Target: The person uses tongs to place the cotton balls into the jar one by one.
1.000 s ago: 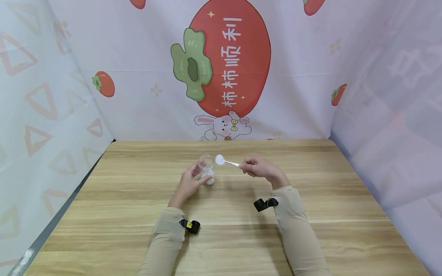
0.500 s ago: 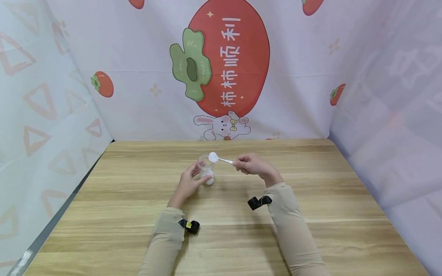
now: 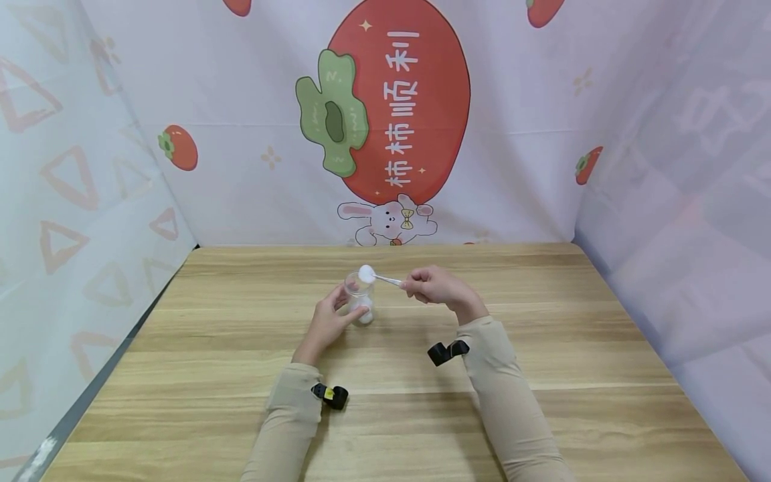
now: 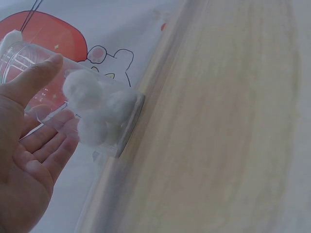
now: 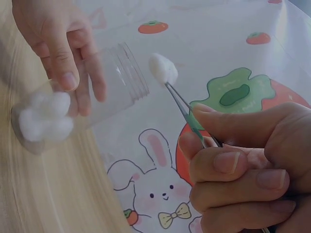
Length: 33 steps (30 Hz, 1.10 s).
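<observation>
A clear, lidless jar (image 5: 116, 73) stands upright on the wooden table, with several white cotton balls (image 4: 82, 90) at its bottom. My left hand (image 3: 325, 326) holds it by the side, thumb on one side and fingers on the other. In my right hand (image 3: 440, 286), thumb and curled fingers grip a pair of metal tweezers (image 5: 181, 103). Between the tweezer tips is another cotton ball (image 5: 163, 69). That ball hangs just above the jar's open mouth; in the head view it overlaps the rim.
Behind the wooden table (image 3: 241, 288) hangs a white cloth (image 3: 241, 187) printed with persimmons and a rabbit. More cloth flanks both sides. Each sleeve carries a black strapped device (image 3: 448, 352) at the wrist.
My right hand has moved left with the tweezers, bringing the cotton ball from beside the jar to over its mouth. The left hand and jar have stayed nearly still.
</observation>
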Tool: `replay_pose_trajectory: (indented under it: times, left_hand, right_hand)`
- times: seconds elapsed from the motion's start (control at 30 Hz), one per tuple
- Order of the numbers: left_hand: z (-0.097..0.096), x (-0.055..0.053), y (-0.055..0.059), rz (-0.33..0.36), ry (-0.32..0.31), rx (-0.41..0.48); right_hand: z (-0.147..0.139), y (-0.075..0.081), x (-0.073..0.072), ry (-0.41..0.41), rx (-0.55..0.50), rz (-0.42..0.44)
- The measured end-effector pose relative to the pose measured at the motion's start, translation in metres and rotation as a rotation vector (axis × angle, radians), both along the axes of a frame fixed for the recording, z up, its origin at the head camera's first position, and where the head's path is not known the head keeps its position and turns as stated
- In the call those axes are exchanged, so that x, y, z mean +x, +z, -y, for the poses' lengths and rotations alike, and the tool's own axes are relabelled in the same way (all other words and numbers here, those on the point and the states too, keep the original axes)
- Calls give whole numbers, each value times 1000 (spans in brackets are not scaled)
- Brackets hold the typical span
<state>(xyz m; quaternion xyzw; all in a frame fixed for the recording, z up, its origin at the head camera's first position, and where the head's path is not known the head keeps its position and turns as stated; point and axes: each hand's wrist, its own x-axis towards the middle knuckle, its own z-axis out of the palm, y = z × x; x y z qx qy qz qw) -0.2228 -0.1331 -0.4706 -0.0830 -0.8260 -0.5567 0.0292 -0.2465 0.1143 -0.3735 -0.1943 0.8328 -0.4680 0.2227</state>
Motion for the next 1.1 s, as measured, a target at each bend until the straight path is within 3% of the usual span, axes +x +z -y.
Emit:
replay_pose_trajectory:
  times: [0.47, 0.87, 1.1]
  left_hand:
    - [0, 1, 1, -8, -3, -12]
    - [1, 1, 0, -4, 2, -8]
    - [0, 1, 1, 5, 9, -11]
  right_hand:
    - [10, -3, -3, 6, 1, 32]
    - [11, -2, 1, -38, 34, 63]
    - [8, -3, 3, -62, 0, 88]
